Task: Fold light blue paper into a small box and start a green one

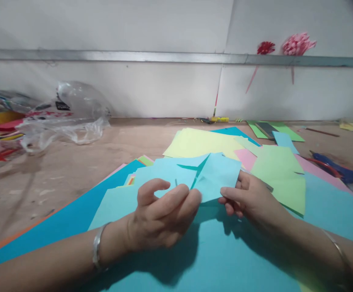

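Both my hands are raised over a spread of coloured paper. My right hand (249, 198) pinches the lower right edge of a light blue sheet of paper (220, 176), thumb on top and fingers curled beneath. The sheet is tilted, and a dark slit or fold line runs across its left part. My left hand (167, 215) has its fingers curled, with its fingertips at the sheet's lower left edge; its thumb is largely hidden. Underneath lies a large blue sheet (225, 251), shaded by my hands. Right of the right hand is a light green paper piece (281, 174).
Behind lies yellow paper (194, 142). Blue-handled scissors (343, 168) rest at the right. A clear plastic bag (79, 109) stands on the left of the table. Red (266, 48) and pink paper flowers (298, 44) hang at the wall rail (134, 56).
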